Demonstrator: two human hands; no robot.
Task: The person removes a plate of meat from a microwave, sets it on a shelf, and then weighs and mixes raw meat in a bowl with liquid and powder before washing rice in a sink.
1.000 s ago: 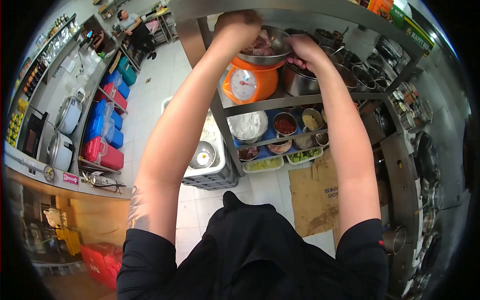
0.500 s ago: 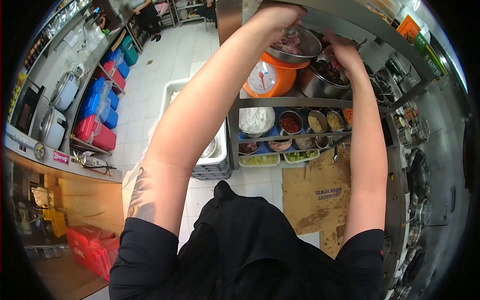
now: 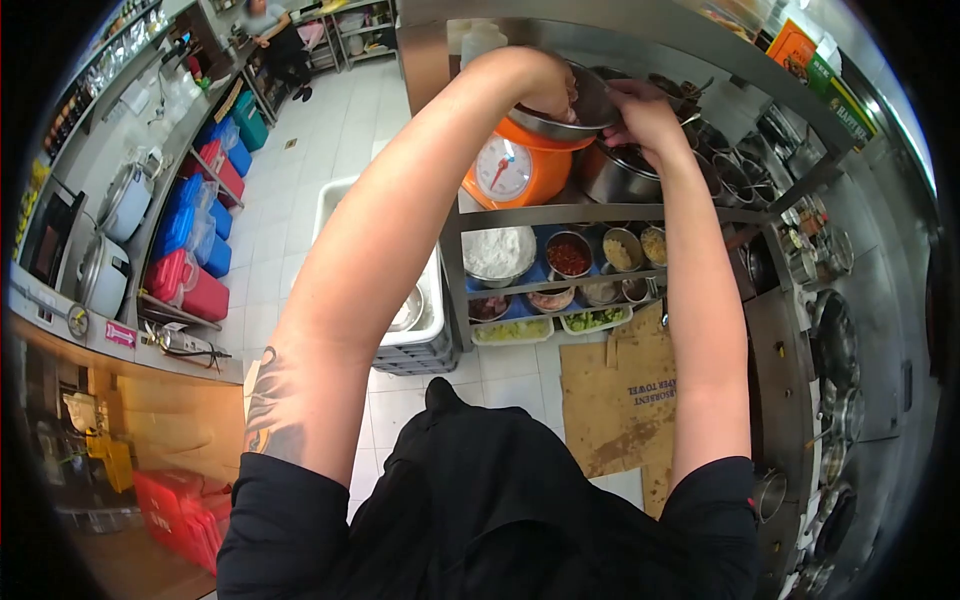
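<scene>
A steel bowl (image 3: pixel 592 98) sits on an orange scale (image 3: pixel 541 175) near twelve o'clock. The person's left hand (image 3: pixel 550 88) is inside it (its fingers are hidden, their state impossible to tell); the right hand (image 3: pixel 645 118) pinches the rim at three o'clock.

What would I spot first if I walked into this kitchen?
Probably the bright orange scale on the metal shelf, with a metal bowl on top, the left hand inside it and the right hand at its rim. Next, perhaps, the blue tubs and red tub below the counter, on the picture's left.
</scene>
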